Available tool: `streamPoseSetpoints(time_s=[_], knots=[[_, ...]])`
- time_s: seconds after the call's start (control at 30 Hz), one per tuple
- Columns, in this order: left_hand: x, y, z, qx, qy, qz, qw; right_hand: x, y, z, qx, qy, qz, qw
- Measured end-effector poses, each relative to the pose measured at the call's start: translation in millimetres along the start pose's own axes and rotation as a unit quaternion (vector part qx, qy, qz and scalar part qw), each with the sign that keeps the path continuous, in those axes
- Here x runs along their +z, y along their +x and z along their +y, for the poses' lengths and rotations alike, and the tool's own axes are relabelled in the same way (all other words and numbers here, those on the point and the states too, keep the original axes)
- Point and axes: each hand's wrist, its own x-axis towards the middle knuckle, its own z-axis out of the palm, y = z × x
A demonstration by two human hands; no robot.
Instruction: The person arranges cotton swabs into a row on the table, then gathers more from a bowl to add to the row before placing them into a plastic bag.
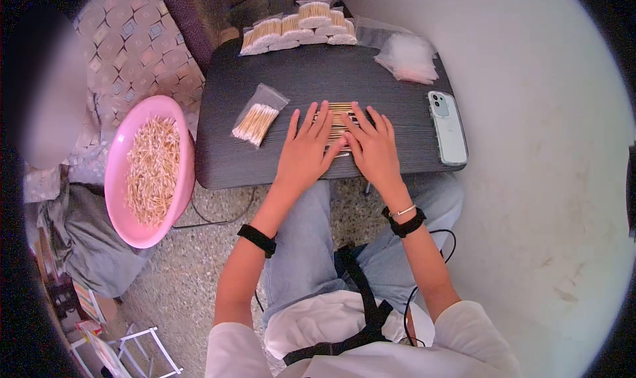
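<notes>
My left hand [306,143] and my right hand [373,145] lie flat on the dark table, fingers stretched out and spread. Between and under them is a row of cotton swabs [340,137], laid side by side with their sticks running across; my palms and fingers cover the ends. One swab's white tip shows at the near end of the row. Left of my left hand rests a clear zip bag [256,124] partly filled with cotton swabs.
A pink basin [187,173] heaped with loose swabs stands left of the table [225,159]. Filled swab bags [298,27] are stacked at the back. Empty clear bags [407,57] lie back right, and a phone [448,128] lies by the right edge, near the wall [543,146].
</notes>
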Motion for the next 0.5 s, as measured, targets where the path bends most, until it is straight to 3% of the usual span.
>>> streamPoseSetpoints(time_s=[0.17,0.5], knots=[[2.9,-0.7,-6.2,-0.042,-0.032,0.043,0.998,1.7,-0.4,0.5,-0.003,0.000,0.009,1.000],[0.6,0.7,-2.7,-0.062,-0.063,0.034,0.996,1.2,1.0,1.6,0.017,0.044,0.004,0.999]])
